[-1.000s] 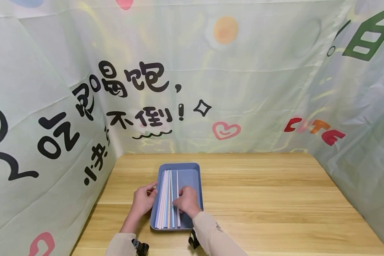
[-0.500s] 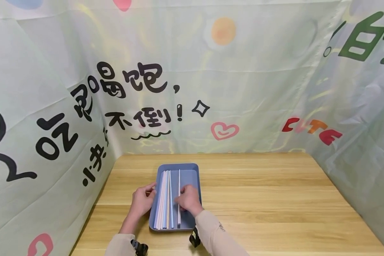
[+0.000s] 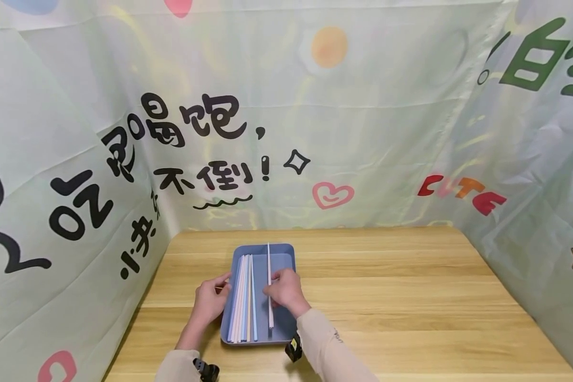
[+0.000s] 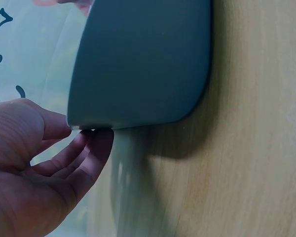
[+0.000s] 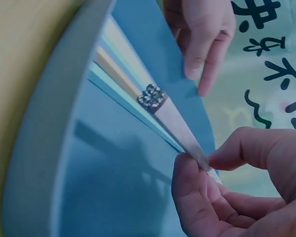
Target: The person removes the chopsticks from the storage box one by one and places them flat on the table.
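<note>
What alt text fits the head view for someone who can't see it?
The right hand pinches at least one pale stick over a blue tray with pastel sticks along its left side. The left hand grips the tray's left edge; wooden table below, printed cloth behind.

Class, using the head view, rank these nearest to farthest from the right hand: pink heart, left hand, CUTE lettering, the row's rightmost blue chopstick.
1. Blue chopstick: just left of the right hand.
2. Left hand: at the tray's left edge.
3. Pink heart: on the back curtain.
4. CUTE lettering: farther right.
</note>
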The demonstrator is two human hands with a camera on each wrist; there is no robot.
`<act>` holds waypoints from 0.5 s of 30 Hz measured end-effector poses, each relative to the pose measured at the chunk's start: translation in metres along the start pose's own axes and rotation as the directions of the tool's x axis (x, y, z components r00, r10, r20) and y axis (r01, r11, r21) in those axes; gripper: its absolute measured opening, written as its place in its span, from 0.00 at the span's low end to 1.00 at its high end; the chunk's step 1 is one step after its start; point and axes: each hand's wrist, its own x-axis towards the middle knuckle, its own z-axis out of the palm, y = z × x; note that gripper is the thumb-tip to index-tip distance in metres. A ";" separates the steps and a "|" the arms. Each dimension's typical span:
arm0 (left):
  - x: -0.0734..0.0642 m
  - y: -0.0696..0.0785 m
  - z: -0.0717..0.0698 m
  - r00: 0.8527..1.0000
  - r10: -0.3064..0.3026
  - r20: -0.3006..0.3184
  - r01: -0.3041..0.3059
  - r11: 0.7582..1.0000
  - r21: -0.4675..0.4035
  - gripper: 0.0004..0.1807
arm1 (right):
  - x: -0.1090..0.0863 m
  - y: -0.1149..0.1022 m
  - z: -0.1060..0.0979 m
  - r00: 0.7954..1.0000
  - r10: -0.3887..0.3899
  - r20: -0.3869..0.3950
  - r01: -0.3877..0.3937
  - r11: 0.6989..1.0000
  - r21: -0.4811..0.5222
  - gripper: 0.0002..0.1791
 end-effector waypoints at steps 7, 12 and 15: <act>0.000 0.000 0.000 1.000 -0.013 0.013 0.013 1.000 -0.007 0.21 | 0.001 -0.004 -0.015 1.000 0.029 -0.009 -0.029 0.998 0.048 0.18; -0.001 0.000 -0.001 1.000 -0.016 0.014 0.016 1.000 -0.012 0.21 | 0.002 -0.003 -0.025 0.999 0.049 -0.016 -0.048 0.996 0.076 0.18; 0.000 0.000 0.000 1.000 -0.018 0.009 0.018 1.000 -0.015 0.20 | 0.002 0.000 -0.032 0.998 0.048 -0.027 -0.046 0.996 0.083 0.18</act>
